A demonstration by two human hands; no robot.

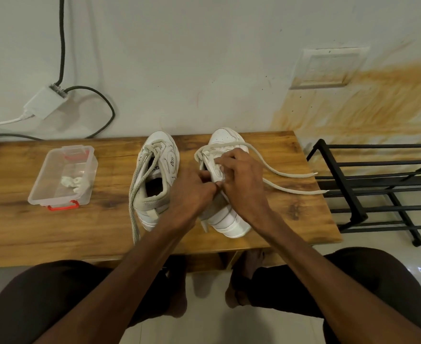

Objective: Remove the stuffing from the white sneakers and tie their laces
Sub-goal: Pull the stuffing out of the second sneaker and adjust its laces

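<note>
Dark-clad knees (55, 294) front the wooden table (18, 219) bearing a clear box (44, 177) of white wads (71, 183), the left sneaker (155, 184), then left hand (192, 192) and right hand (244, 181) together, pinching the right sneaker (227, 219) and hiding its mouth, with a black rack (378, 189) rightmost.

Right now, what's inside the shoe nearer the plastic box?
Only a dark insole shows inside that sneaker, no stuffing. The tongue and laces cover its toe end, hiding that part.

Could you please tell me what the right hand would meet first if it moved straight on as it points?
Probably the left hand, whose fingers meet the right hand over the right sneaker; depth is unclear.
</note>
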